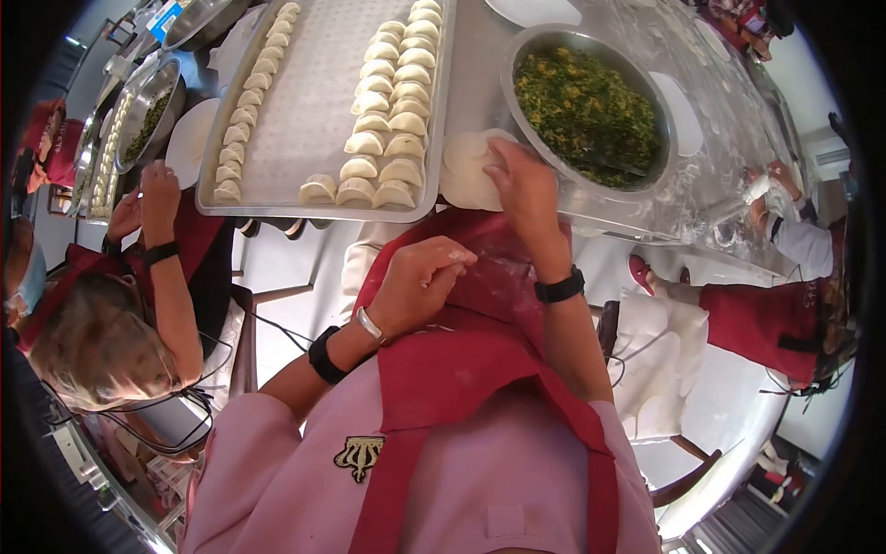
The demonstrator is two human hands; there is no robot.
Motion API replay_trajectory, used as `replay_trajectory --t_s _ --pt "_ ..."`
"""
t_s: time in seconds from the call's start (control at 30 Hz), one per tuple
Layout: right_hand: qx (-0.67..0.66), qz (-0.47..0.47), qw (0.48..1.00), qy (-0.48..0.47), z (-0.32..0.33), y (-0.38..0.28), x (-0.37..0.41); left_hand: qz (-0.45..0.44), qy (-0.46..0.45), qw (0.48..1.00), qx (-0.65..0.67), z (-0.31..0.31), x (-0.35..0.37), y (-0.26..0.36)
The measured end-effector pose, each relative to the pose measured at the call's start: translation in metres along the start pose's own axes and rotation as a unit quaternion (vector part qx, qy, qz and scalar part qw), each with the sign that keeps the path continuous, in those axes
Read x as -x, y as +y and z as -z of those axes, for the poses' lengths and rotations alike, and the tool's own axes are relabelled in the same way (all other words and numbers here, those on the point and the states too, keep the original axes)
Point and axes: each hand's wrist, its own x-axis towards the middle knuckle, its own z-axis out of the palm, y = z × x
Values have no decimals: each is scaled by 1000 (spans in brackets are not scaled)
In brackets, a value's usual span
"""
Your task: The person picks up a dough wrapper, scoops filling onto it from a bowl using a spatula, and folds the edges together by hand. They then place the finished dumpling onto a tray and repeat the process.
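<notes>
The wrappers [461, 171] sit in a small stack at the near edge of the counter [480, 55], between the tray [314, 102] of folded dumplings [392, 120] and the steel bowl [535, 46] of green filling [586, 111]. The right hand [521, 180] rests on the right side of the stack with the fingers bent down onto the top round. It is seen from the back, so I cannot tell whether its grip pinches a wrapper or only presses on it. The left hand [420, 277] hangs lower, over the red apron [480, 277] and well apart from the stack. Its grip is curled in, fingertips against the thumb, and nothing shows between them. The rounds look thin, pale and floury, so they are probably very light, limp and easy to tear or stretch. A dusted face should slide off the one below, but a damp patch could stick and lift two at once. The free left rim looks like the best place to take one: a light pinch of thumb and fingertip there to peel it up flat, rather than a grab at the middle, which would likely crease it. At the left a co-worker's hands [152, 198] are raised beside the tray. Another person [784, 249] in red stands at the right end of the counter.
</notes>
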Motion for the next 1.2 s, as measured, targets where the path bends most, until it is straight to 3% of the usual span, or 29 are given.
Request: replay_trajectory --t_s 0.2,0.3,0.4,0.5,0.6,0.67,0.77,0.9,0.97,1.0,1.1,1.2 --pt "70 105 992 11 -14 5 -12 5 -31 999 -8 -6 0 -4" --pt "30 22 999 -32 -13 1 -13 7 -29 1000 -4 -6 0 -2" --pt "-28 86 994 64 -12 4 -4 12 -23 1000 16 -3 0 -4" --pt "-77 -23 993 86 0 -7 18 59 -26 996 66 -4 1 -3" --pt "-22 -32 993 110 18 -12 38 111 -37 986 115 -7 -3 -1" --pt "-56 -85 987 123 32 -25 46 148 -60 978 133 -9 -9 -1" --pt "-172 -133 965 148 45 -39 53 236 -23 909 344 -19 -21 10" --pt "-323 -177 920 132 63 -53 58 238 -54 781 575 -26 -43 15" --pt "-317 -202 920 110 69 -60 59 227 -55 716 657 -30 -50 15" --pt "-312 -216 920 100 72 -61 60 224 -54 746 625 -31 -50 16" --pt "-96 -85 987 96 79 -53 61 224 -59 811 537 -34 -49 15" --pt "-187 -242 940 152 100 -43 63 244 -55 835 491 -30 -47 7"
